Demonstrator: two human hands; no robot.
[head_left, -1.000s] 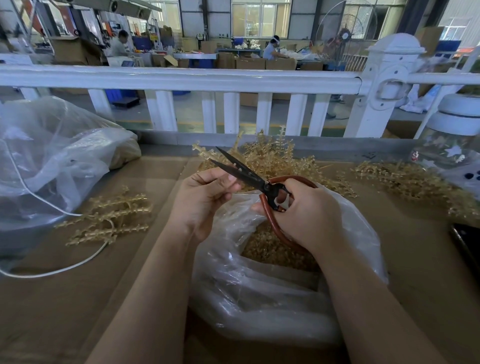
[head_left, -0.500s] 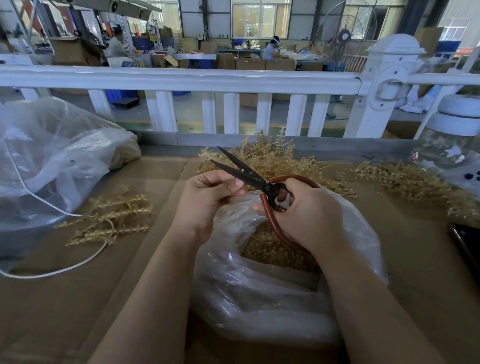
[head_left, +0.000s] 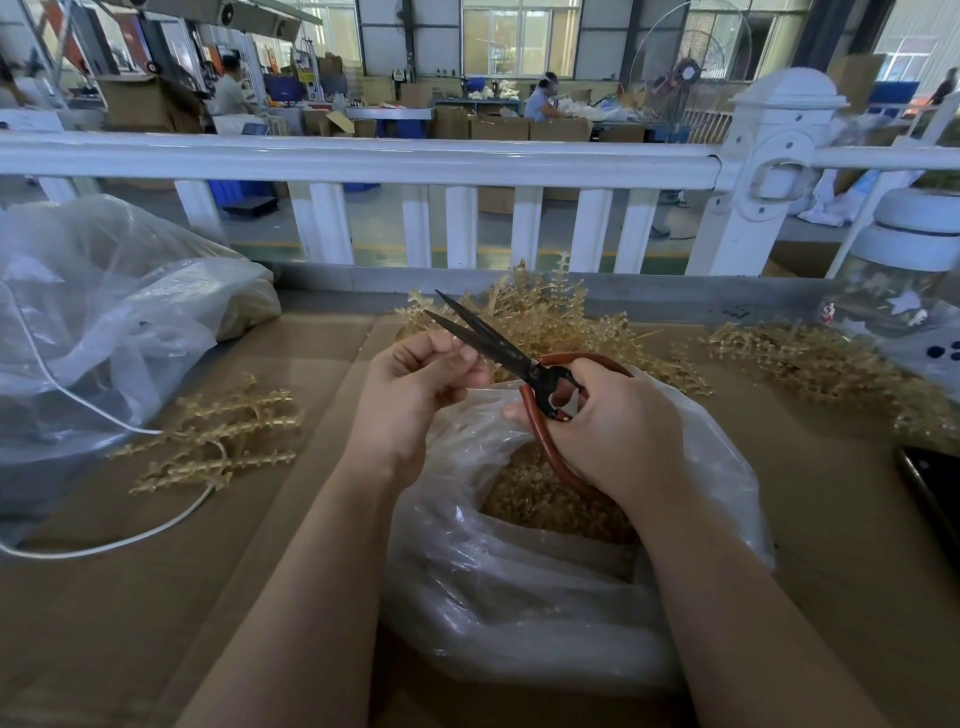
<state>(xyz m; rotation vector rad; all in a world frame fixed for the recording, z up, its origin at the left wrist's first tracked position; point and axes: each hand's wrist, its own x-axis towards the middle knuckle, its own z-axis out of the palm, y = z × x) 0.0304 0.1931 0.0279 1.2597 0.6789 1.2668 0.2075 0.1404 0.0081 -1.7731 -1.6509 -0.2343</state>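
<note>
My right hand (head_left: 618, 426) grips the red-brown handles of black scissors (head_left: 488, 335), blades parted and pointing up-left. My left hand (head_left: 415, 384) is curled beside the blades, fingertips pinched together; whatever it pinches is too small to make out. Both hands hover over an open clear plastic bag (head_left: 519, 587) holding small golden cut pieces (head_left: 540, 499). Behind the hands lies a pile of golden plastic sprigs (head_left: 561, 317).
A few golden sprigs (head_left: 218, 436) lie at the left on the cardboard-covered table (head_left: 156, 597), by a white cable (head_left: 104, 545) and a large clear bag (head_left: 104, 312). More sprigs (head_left: 821, 364), a jar (head_left: 904, 291) and a dark phone (head_left: 935, 493) are at the right. White railing (head_left: 363, 161) behind.
The scissor blades have opened a little wider. My left hand's fingers have shifted slightly by the blades; otherwise both hands stay in place.
</note>
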